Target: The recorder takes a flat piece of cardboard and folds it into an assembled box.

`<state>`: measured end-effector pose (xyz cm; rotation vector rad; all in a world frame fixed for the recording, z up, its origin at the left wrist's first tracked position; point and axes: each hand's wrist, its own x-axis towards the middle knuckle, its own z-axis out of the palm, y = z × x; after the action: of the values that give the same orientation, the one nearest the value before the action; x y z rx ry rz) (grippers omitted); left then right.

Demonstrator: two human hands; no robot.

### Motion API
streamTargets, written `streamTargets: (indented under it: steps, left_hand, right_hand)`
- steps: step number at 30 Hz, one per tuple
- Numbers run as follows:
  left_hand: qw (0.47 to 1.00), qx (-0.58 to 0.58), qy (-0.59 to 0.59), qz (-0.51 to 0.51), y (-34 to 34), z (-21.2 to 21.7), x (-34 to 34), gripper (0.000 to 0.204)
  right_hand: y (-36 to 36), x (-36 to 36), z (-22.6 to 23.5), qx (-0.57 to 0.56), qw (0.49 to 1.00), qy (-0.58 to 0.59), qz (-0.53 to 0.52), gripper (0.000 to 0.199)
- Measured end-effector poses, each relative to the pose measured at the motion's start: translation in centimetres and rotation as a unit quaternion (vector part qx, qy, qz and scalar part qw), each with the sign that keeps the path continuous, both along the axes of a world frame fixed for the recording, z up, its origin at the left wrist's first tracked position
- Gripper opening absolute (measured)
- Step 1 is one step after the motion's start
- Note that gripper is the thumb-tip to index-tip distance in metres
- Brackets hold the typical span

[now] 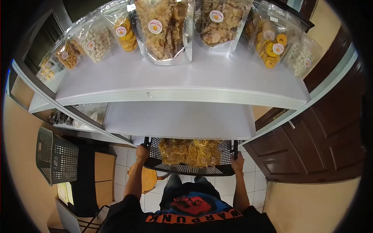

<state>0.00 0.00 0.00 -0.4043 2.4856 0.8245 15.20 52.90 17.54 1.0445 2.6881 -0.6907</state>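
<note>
A black perforated basket [194, 168] is held low in front of me, under the edge of a white shelf. My left hand [142, 152] grips its left rim and my right hand [237, 160] grips its right rim. Inside the basket lies a clear bag of yellow stick-shaped snacks [189, 152]. On the top white shelf [182, 83] stand several clear pouches of snacks: a large pouch of brown crackers [165, 29], another pouch of crackers [221, 21], and a bag of yellow rings [272, 44].
A lower white shelf [178, 118] sits just above the basket. A grey perforated basket [56, 157] stands at the left beside a dark cabinet. A dark wooden door [322, 143] is at the right. A round wooden stool [149, 178] stands on the white tiled floor.
</note>
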Motion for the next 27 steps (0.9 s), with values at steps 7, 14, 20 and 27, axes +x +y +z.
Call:
streamTargets:
  steps: [7, 14, 20, 27]
  left_hand:
    - [1.000, -0.025, -0.011, 0.011, -0.3, -1.8, -6.1, 0.061]
    - [0.983, 0.118, 0.102, -0.098, -2.8, -0.2, -10.8, 0.043]
    - [0.954, 0.219, 0.041, -0.202, 3.2, 8.9, -11.7, 0.031]
    - [0.896, 0.149, 0.114, -0.403, 4.9, -3.2, -13.6, 0.031]
  right_hand:
    - [-4.0, -6.3, 6.2, -0.002, 1.000, 0.004, -0.008, 0.034]
    - [-10.5, 0.3, 9.2, 0.026, 0.994, 0.078, -0.074, 0.029]
    - [-18.7, 13.2, 13.3, 0.069, 0.960, 0.055, -0.265, 0.027]
    - [-26.9, 18.9, 6.4, 0.103, 0.901, 0.034, -0.421, 0.028]
